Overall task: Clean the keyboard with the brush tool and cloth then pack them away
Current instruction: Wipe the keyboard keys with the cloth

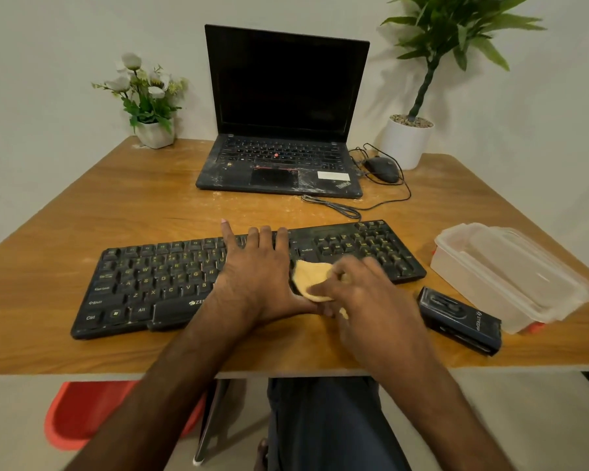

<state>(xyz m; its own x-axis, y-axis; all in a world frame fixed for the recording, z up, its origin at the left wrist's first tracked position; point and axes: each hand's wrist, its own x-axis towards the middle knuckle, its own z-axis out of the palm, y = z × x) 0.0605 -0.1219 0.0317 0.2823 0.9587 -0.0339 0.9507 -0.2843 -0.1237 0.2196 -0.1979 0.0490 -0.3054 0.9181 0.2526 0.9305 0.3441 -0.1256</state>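
A black dusty keyboard (157,280) lies across the middle of the wooden table (82,212). My left hand (255,273) lies flat on its middle keys, fingers straight and pointing away from me. My right hand (361,294) grips a small yellow cloth (308,278) and holds it on the keys just left of the number pad. The dark blue brush tool (459,319) lies on the table to the right of the keyboard, untouched.
A clear plastic box with lid (510,273) stands at the right edge. Behind the keyboard are an open dusty laptop (283,158), a wired mouse (381,168) with its cable, a white flower pot (155,132) and a potted plant (407,141).
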